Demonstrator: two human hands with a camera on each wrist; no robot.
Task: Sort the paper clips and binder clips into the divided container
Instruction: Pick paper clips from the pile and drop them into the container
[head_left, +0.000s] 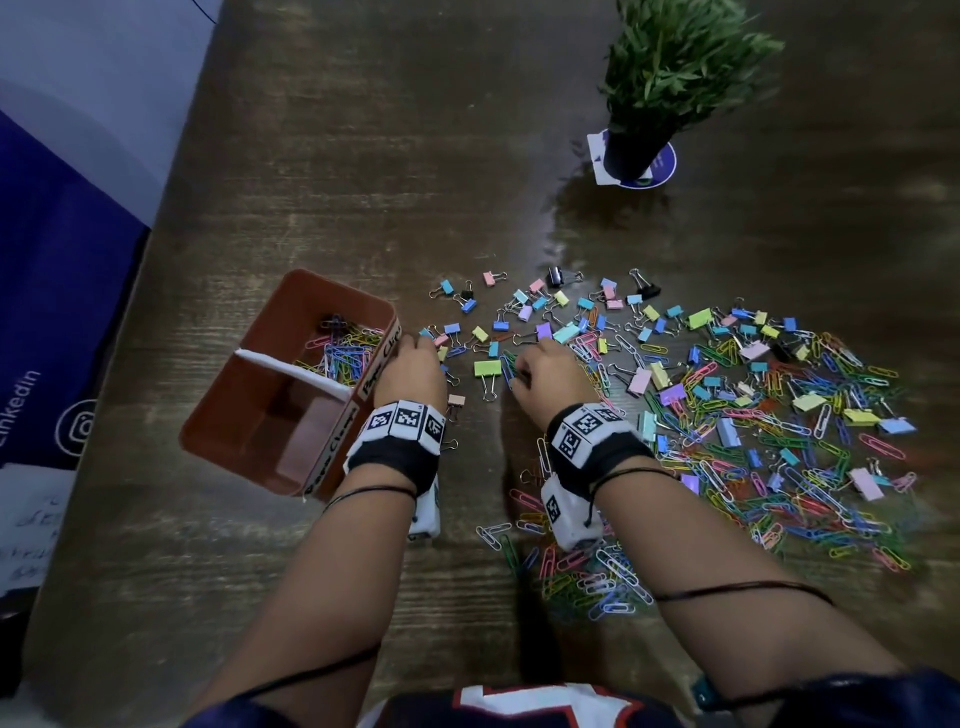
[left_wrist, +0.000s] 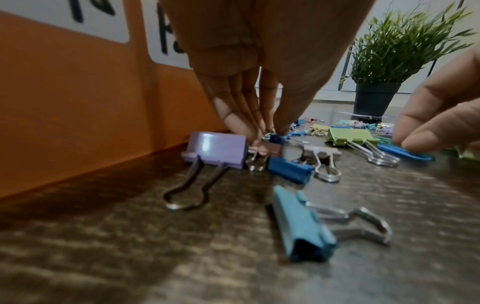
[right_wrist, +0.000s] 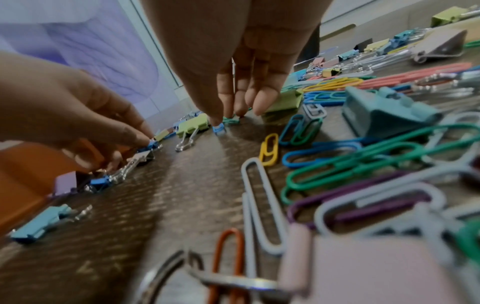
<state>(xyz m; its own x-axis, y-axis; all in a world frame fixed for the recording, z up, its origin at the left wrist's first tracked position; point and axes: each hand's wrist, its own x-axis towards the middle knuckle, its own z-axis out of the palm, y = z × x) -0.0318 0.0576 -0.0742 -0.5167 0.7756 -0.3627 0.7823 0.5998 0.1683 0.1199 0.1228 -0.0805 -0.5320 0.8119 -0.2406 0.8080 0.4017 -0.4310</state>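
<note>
We work both hands at once: our left hand pinches a small blue binder clip beside the divided container, our right hand apparently pinching paper clips mid-surface.

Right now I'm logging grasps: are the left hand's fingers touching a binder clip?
Touching. The left wrist view shows the left hand with its fingers pinched together on a small dark blue binder clip beside the orange container.
</note>
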